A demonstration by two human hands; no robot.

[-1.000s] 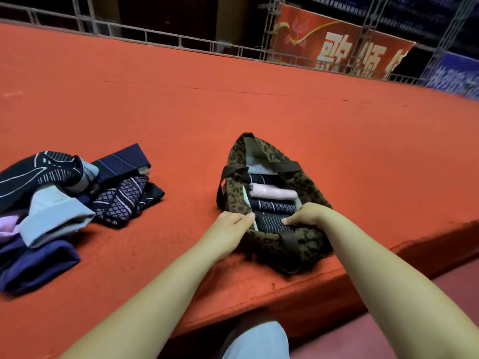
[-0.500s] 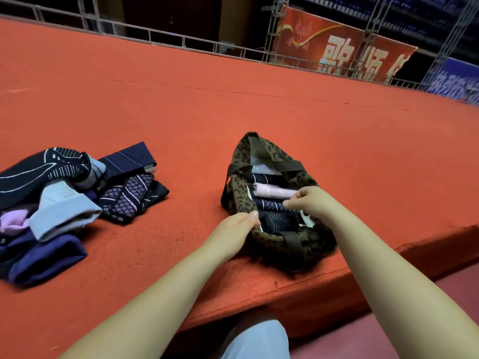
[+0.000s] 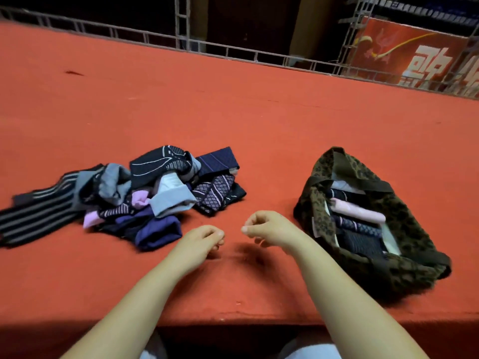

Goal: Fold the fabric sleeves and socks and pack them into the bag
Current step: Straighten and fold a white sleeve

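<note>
Red felt platform (image 3: 233, 112) is bearing a rumpled sock pile (image 3: 145, 198) and a leopard-print fabric bag (image 3: 404, 229); left hand (image 3: 202, 242) and right hand (image 3: 267, 226) are hovering, loosely curled, holding nothing.

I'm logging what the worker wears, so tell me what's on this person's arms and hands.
Nothing shows on them. The left hand and right hand are bare, with no gloves, rings, watch or bands in view. Both forearms are uncovered up to the bottom edge of the picture, so no sleeves show.
</note>
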